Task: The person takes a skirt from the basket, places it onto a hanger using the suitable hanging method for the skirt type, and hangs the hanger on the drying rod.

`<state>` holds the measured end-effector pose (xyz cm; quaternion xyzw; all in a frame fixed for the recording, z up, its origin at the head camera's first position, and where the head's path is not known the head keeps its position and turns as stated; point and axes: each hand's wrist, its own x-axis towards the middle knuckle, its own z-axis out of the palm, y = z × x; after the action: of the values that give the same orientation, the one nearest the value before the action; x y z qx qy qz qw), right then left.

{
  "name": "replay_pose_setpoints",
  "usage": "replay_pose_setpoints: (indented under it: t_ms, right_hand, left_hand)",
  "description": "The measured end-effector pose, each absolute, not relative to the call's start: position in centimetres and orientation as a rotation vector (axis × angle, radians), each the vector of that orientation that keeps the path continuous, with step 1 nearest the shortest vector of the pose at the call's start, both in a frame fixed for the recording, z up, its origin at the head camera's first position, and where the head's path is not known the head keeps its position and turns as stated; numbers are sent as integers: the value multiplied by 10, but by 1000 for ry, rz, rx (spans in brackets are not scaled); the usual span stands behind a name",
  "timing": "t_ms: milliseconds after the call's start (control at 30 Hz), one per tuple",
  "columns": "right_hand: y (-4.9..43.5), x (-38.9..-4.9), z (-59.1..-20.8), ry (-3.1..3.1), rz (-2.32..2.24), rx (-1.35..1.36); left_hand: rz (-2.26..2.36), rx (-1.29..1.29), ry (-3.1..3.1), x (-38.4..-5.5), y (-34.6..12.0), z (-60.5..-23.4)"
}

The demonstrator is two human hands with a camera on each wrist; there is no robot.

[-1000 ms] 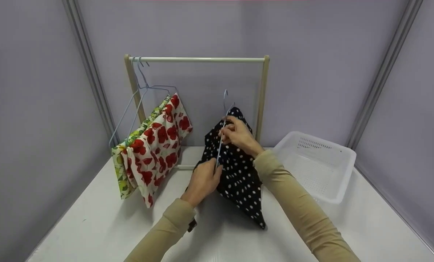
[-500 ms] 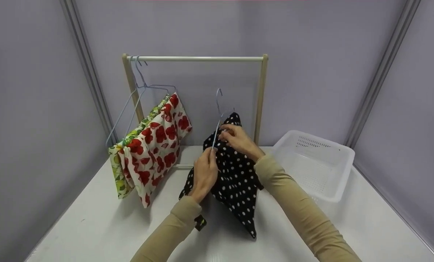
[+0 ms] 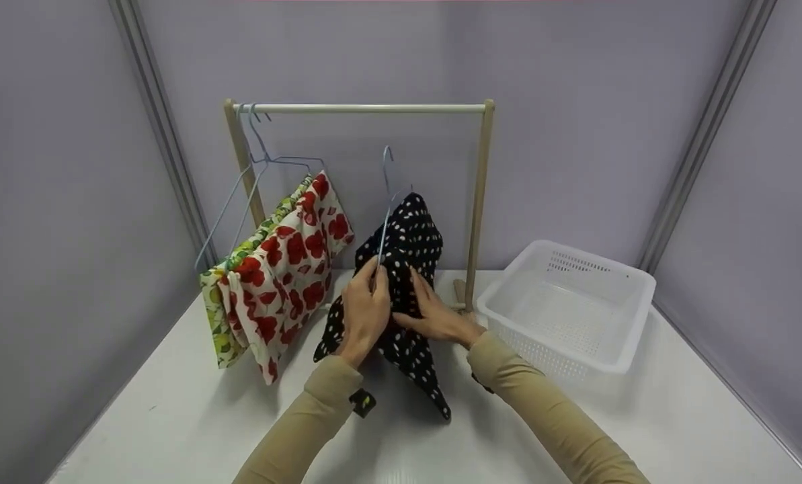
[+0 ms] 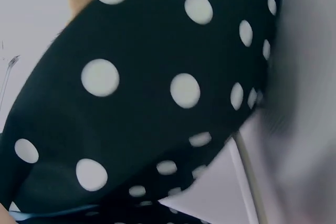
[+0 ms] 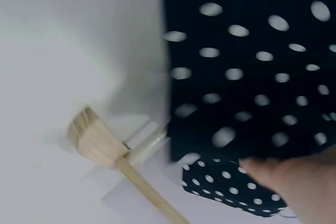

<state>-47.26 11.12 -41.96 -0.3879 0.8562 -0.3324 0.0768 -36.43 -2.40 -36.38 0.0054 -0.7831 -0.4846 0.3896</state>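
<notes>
A black cloth with white polka dots [image 3: 411,232] hangs folded over a light-blue wire hanger [image 3: 385,171], whose hook points up and is off the rail. My left hand [image 3: 367,306] grips the hanger's near end together with the cloth. Against the cloth's right side rests my right hand [image 3: 437,317], thumb and fingers spread and fairly straight. Dotted fabric [image 4: 142,51] fills most of the left wrist view, hiding nearly all of that hand. In the right wrist view, my thumb [image 5: 283,177] touches the lower part of the cloth; the other fingers are hidden.
Behind stands a rack with a white rail [image 3: 367,108] and wooden posts. At its left end, two hangers carry a red-flower cloth [image 3: 296,259] and a yellow-green patterned cloth [image 3: 220,336]. A white plastic basket [image 3: 575,356] sits at right on the white table [image 3: 152,417].
The left hand has brought the hanger and dotted cloth leftward and slightly up. The right hand has left the hanger's upper part, moved down and flattened against the cloth.
</notes>
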Motion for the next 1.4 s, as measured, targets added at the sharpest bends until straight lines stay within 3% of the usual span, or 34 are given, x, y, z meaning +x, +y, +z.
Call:
replay_pose_setpoints:
  t_ms: [300,667,967,1400]
  right_hand:
    - [116,-473,-431,2523,-908,-1258]
    - [129,-476,-413,2631,-955,-1332]
    - [119,-467,-409,2735,-705,-1553]
    - [105,-466,-389,2740,-683,-1569]
  left_hand:
    - [-1209,45,-1950,-358,-53,-344]
    - [-1120,68,-1874,-351,-86,-310]
    - [-1117,83,-1861,-349,-95,-281]
    - [-1124,319,-1933,-351,-150,-249]
